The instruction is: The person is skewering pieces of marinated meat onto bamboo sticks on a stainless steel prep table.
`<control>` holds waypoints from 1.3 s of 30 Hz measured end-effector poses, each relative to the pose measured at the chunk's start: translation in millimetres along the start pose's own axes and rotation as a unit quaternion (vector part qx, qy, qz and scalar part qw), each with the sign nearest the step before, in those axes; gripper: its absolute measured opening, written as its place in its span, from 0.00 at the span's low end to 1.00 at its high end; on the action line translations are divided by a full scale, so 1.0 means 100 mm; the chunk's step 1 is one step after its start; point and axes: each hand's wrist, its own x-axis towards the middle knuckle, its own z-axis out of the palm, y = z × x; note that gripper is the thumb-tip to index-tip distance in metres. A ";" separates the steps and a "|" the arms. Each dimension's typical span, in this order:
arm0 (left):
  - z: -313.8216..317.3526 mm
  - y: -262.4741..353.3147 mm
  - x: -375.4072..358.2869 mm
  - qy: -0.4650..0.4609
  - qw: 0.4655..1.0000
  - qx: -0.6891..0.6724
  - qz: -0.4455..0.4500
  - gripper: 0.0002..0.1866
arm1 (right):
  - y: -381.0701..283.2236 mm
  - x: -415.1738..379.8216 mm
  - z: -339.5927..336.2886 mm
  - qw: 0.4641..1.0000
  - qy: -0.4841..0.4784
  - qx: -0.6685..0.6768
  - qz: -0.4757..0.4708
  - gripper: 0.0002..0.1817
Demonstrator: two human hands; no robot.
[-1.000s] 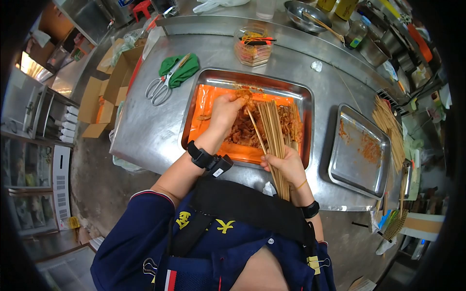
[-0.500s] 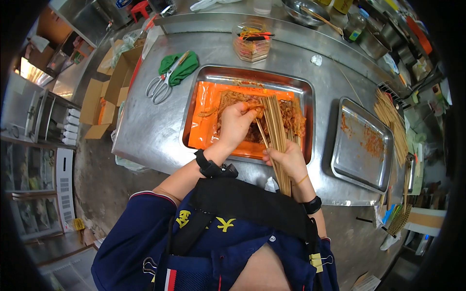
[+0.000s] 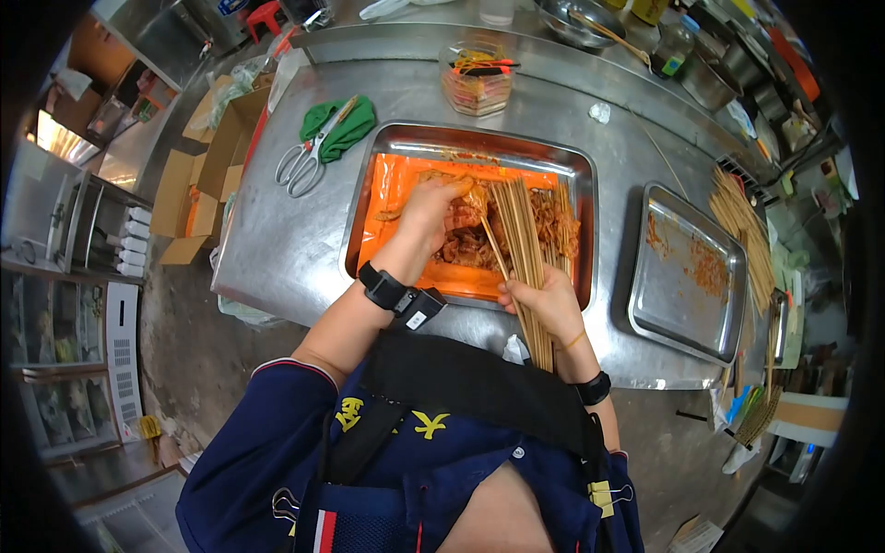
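Observation:
My left hand is closed on a piece of marinated meat, coated in orange-red sauce, at the tip of one wooden skewer. A thick bundle of wooden skewers is gripped in my right hand, which also steadies that single skewer, angled apart from the rest. Both hands are over a metal tray lined with a shiny orange sheet. More sauced meat lies in the tray, and skewered meat rests at its right side, partly hidden by the bundle.
Scissors lie on a green cloth at the left. Behind the tray is a clear plastic container. A second metal tray with sauce stains stands right, beside loose skewers. A cardboard box is left of the table.
My left hand has shifted slightly left and turned, and the meat in its fingers now shows more broadly by the skewer tip. My right hand and the bundle have barely moved.

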 end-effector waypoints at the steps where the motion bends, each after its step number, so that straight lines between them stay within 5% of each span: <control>1: -0.03 0.00 0.02 -0.010 0.999 -0.023 -0.026 0.09 | 0.00 0.00 0.00 1.000 -0.002 0.000 0.000 0.08; 7: -0.13 -0.12 0.05 -0.051 0.996 -0.008 -0.073 0.10 | -0.02 -0.02 0.01 1.000 -0.005 0.011 0.008 0.09; 20: -0.06 -0.02 -0.02 -0.041 0.995 0.090 0.014 0.10 | 0.02 0.01 -0.01 1.000 -0.007 0.003 -0.001 0.08; 26: -0.10 -0.30 0.08 0.013 0.942 0.267 0.202 0.08 | 0.02 0.02 0.00 1.000 -0.006 -0.005 -0.002 0.08; 29: 0.05 -0.40 0.04 0.060 0.935 0.186 0.297 0.06 | 0.04 0.01 -0.01 1.000 0.005 -0.006 -0.007 0.08; 35: 0.14 -0.46 -0.21 -0.005 0.963 0.210 0.169 0.09 | 0.01 -0.01 0.02 0.999 0.030 -0.012 -0.002 0.09; 39: 0.15 -0.58 -0.30 -0.033 0.940 0.249 0.231 0.09 | 0.01 0.00 0.03 0.999 0.036 0.008 -0.007 0.10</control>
